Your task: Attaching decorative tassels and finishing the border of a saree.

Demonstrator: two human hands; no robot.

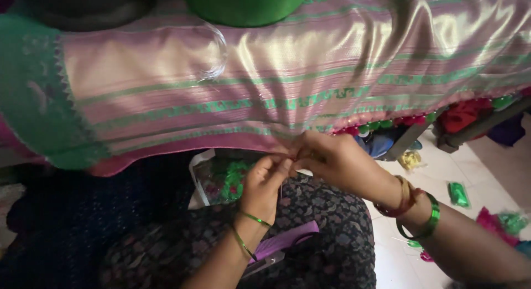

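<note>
Pinching pink cloth hem (182,142), both hands.

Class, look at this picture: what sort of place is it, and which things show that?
Probably a home textile workspace: a pink and green striped cloth hangs over a frame, both hands work its edge, and coloured scraps lie on the tiled floor.

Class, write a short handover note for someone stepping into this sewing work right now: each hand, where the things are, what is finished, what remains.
Left hand: fingers pinched just under the fabric's edge, apparently on a needle; too small to be sure.
Right hand: pinches the pink hem of the pink and green striped cloth.
Purple comb lies on the lap.
Done: red and green tassel balls hang along the hem to the right.
Left: the hem left of the hands is bare.
</note>
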